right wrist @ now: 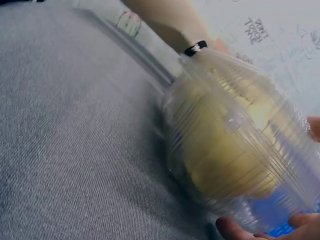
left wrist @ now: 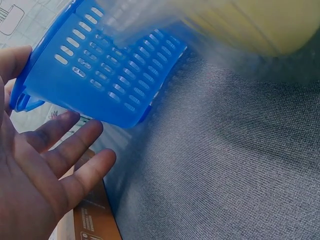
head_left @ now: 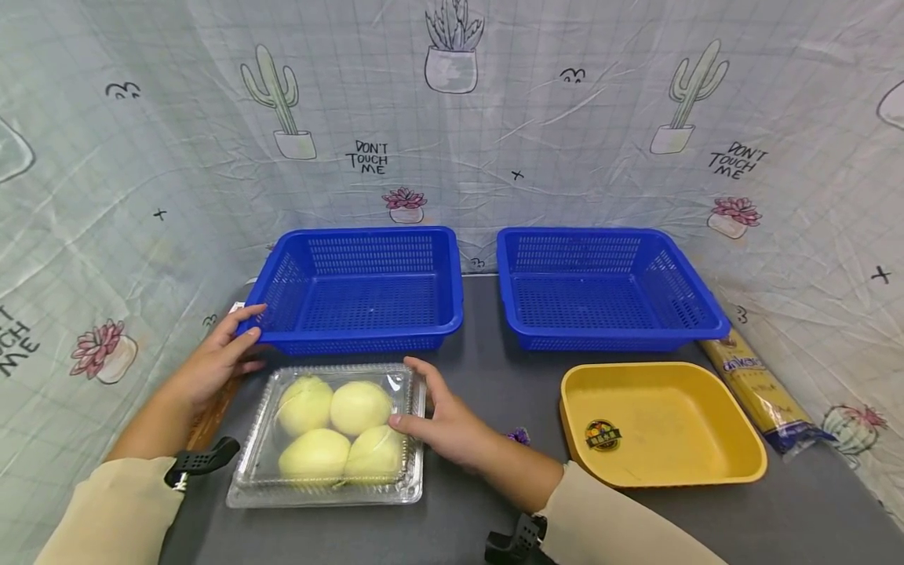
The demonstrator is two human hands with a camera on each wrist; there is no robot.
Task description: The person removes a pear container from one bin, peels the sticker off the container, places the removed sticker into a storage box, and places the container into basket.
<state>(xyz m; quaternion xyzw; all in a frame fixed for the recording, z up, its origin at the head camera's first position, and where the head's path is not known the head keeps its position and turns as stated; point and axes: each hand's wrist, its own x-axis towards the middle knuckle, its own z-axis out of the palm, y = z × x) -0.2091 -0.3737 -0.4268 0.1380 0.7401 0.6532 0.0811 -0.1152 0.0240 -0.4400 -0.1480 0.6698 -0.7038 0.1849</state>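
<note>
A clear plastic clamshell box holds several round, pale yellow-green fruits. My right hand grips the box at its right side, thumb on the lid and the other fingers along the far corner. The right wrist view shows the ribbed box wall up close and blurred. At the front left corner of the left blue basket is my left hand, pinching the rim between thumb and index finger. Its other fingers stretch out beside the basket wall in the left wrist view.
Another blue basket stands at the back right, before the printed cloth backdrop. A yellow tub sits in front of it, with a yellow packet beside it. An orange-brown box lies under my left arm. Something small and purple shows behind my right forearm.
</note>
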